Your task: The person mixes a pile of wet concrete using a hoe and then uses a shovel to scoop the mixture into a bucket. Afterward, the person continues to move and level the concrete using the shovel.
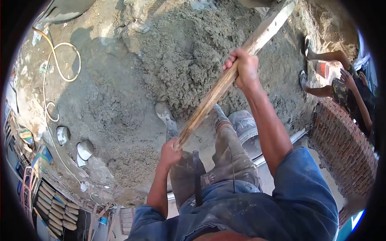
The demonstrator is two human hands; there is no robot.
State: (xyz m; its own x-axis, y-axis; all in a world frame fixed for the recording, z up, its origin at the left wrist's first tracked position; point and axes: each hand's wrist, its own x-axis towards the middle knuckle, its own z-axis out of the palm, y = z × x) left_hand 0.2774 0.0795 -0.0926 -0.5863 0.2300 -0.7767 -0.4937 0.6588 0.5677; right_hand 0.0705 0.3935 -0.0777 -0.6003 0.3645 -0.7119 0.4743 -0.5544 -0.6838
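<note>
A long wooden handle [215,96] slants from the lower middle up to the top right. My left hand [171,152] is closed round its lower end, near my thigh. Higher up, my right hand [242,66] grips the same handle where the wood turns pale with dried cement. The tool's head at the top edge is mostly cut off. Under and beyond the handle lies a heap of wet grey mortar [181,60], and my feet stand at its near edge.
A bucket [244,126] stands beside my right leg. A yellowish hose [60,72] curls at the left, above two round containers [85,150]. At the right, a person [350,80] sits near a red bucket [322,70] and stacked bricks [341,136]. Filled sacks [56,205] lie lower left.
</note>
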